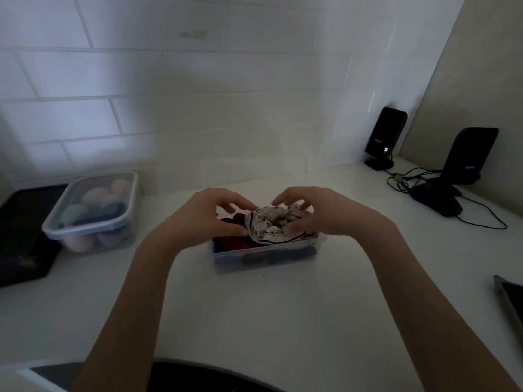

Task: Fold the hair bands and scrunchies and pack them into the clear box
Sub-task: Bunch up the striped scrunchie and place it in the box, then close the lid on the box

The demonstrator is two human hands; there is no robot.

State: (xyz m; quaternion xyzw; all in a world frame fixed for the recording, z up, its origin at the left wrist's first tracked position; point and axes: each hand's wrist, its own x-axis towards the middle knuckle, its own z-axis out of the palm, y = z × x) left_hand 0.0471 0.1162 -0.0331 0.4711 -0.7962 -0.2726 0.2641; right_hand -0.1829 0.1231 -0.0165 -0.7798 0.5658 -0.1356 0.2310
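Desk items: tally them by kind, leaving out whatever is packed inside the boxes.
Clear plastic boxes: 2, one open, one lidded
Black speakers: 2
Computer mouse: 1
Light striped scrunchie, held over the open box by the left hand and right hand: 1
Total: 6

We see both bare forearms extended forward and converging. The left hand is palm-down, fingers curled, thumb below. The right hand mirrors it, fingers curled and pinching. The two hands sit near each other, fingertips not touching.
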